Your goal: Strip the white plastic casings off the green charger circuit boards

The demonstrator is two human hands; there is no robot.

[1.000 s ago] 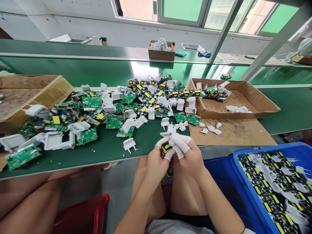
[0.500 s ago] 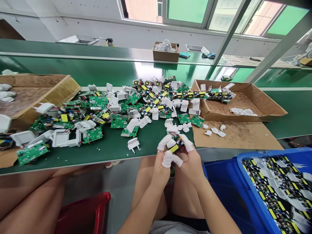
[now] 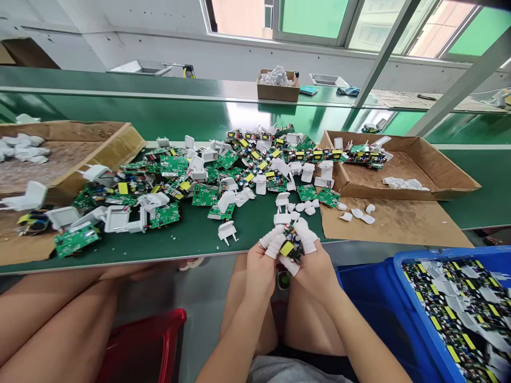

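Board (image 3: 290,247) now sits tilted, yellow part up, lower centre; we have turned it, fingers (image 3: 275,243) of both hands pinching it.

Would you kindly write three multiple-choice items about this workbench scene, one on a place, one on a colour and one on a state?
1. Where does the blue bin of boards sit?
A. On the far shelf
B. At the person's right, below the bench edge
C. Inside the cardboard tray

2. What colour is the block on the circuit board held in the hands?
A. Yellow
B. Red
C. Blue

3. How is that circuit board held?
A. It lies loose on the green bench
B. Only one hand pinches it
C. Both hands grip it together

Answers:
1 B: the bin stands low at the right, beside the right forearm.
2 A: a yellow block shows between the white finger cots.
3 C: the left hand and the right hand both close their fingertips on it, above the lap at the edge of the green bench.
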